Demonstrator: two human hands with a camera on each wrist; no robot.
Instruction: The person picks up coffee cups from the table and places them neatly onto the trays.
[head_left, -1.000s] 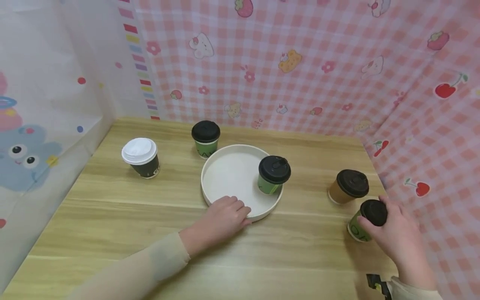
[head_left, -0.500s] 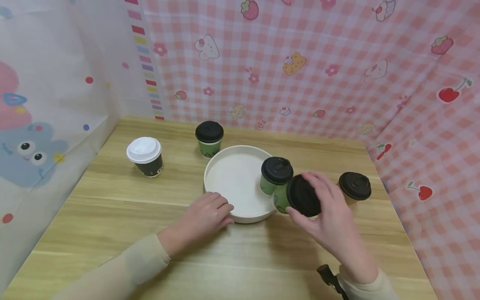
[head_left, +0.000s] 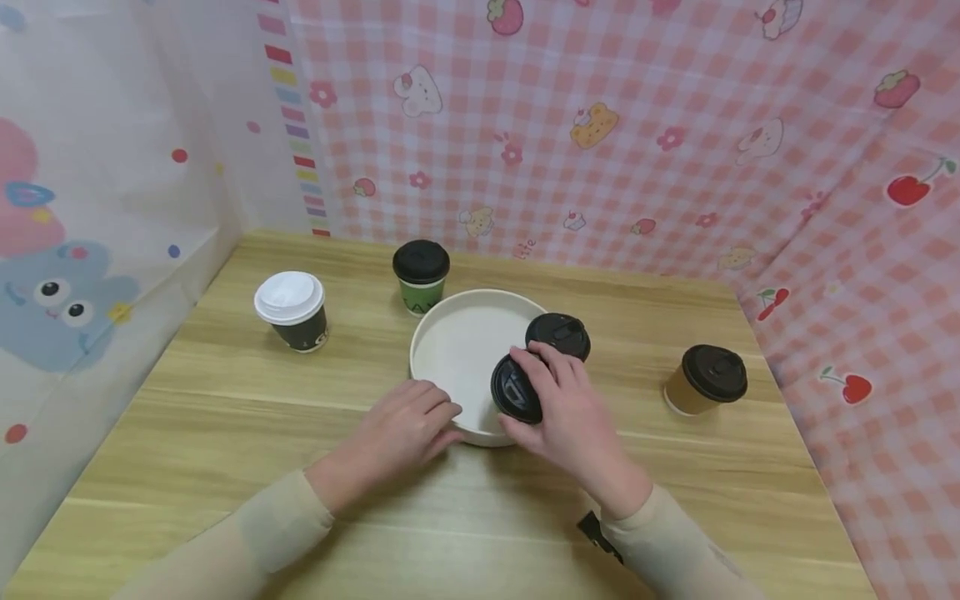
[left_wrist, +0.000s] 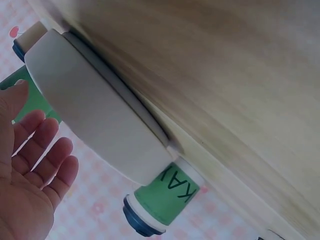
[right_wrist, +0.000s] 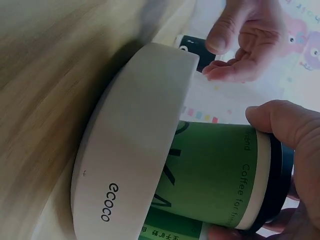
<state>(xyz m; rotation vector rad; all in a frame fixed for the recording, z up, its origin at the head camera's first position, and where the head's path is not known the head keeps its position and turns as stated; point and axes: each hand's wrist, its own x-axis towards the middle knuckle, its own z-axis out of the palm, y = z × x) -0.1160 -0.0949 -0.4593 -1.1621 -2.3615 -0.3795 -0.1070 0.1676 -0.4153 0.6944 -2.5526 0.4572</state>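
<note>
Clearly, right grip [head_left: 566,410] holds round-lidded cup [right_wrist: 212,172].

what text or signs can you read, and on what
"ecoco": round white tray
"Coffee for fri", "riend": held black-lidded green paper cup; larger letters partly covered
"KAY", Y partly covered: black-lidded green paper cup behind the tray
"life": pink checked cloth
Too small or blurred: marks on the held cup's lid and white-lidded dark paper cup, Chinese characters on another green paper cup, writing on white curtain
</note>
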